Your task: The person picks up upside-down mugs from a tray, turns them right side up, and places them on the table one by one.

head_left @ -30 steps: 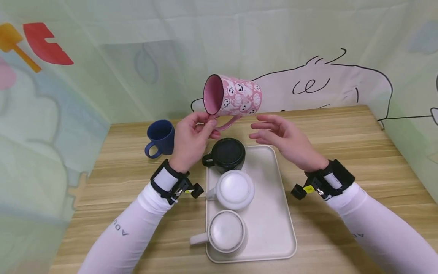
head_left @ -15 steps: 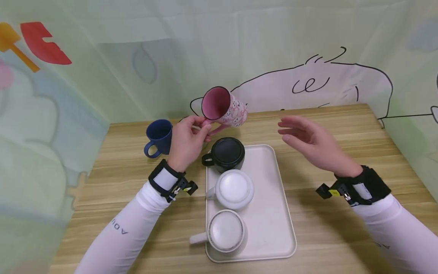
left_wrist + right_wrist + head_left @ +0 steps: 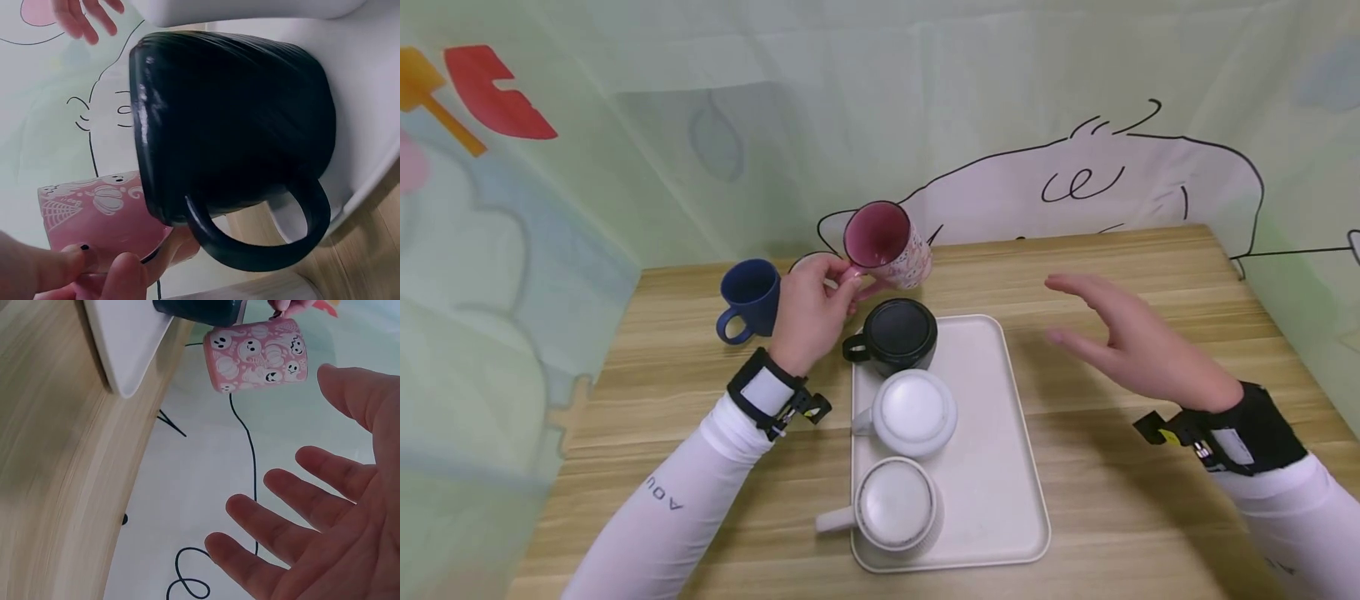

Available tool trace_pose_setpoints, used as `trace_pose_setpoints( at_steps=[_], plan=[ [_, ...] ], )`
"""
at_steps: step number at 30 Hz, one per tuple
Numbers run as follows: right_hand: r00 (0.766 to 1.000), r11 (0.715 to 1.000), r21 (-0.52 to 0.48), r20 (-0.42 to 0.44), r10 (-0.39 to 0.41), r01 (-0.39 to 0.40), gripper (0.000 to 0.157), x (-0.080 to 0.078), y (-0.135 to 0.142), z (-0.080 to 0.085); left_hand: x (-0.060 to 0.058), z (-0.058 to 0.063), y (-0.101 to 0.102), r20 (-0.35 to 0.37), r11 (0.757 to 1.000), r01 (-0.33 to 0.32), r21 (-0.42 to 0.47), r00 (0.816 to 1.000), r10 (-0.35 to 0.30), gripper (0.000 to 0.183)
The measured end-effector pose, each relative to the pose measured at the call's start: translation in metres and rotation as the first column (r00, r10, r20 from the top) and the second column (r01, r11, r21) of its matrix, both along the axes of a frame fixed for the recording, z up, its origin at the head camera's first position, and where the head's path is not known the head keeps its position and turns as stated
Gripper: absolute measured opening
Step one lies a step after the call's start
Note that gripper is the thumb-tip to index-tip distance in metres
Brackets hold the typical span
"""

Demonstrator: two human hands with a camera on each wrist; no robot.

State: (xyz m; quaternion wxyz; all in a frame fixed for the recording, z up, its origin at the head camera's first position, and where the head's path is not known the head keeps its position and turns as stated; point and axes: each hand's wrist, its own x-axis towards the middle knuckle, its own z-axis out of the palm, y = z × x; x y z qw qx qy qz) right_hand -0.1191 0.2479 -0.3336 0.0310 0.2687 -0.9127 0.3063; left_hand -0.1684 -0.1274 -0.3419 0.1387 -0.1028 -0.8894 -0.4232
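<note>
My left hand (image 3: 811,312) pinches the handle of a pink mug (image 3: 908,262) printed with white ghosts and pumpkins. The mug tilts, its dark-rimmed mouth facing up toward the head camera, behind a black mug (image 3: 898,337). In the left wrist view, fingers and thumb meet at the pink mug (image 3: 103,215), partly covered by the black mug (image 3: 231,119). The right wrist view shows the printed side of the pink mug (image 3: 256,357). My right hand (image 3: 1138,342) hangs over the table's right side, fingers extended, thumb apart, holding nothing.
On a pale tray (image 3: 992,475), two white mugs, one in the middle (image 3: 914,412) and one nearer (image 3: 895,507), stand bottom up along the left with the black one. A blue mug (image 3: 752,292) stands left. Another mug's rim (image 3: 808,257) shows behind my left hand.
The pink mug has come down and turned from lying sideways to mouth more upward, still in my left hand. My right hand has drawn away to the right, its thumb spreading from the fingers.
</note>
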Motion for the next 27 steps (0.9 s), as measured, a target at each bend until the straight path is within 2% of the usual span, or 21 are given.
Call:
trace_pose_setpoints(
  at_steps=[17, 27],
  plan=[
    [0.999, 0.985, 0.168, -0.017, -0.040, 0.042, 0.067, 0.029, 0.029, -0.004, -0.004, -0.005, 0.001, -0.051, 0.987, -0.038, -0.154, 0.998, 0.030, 0.019],
    [0.999, 0.979, 0.203, -0.046, -0.017, 0.026, 0.069, 0.035, 0.032, -0.011, -0.005, -0.008, 0.004, -0.033, 0.981, -0.042, -0.189, 0.999, 0.037, 0.017]
  ],
)
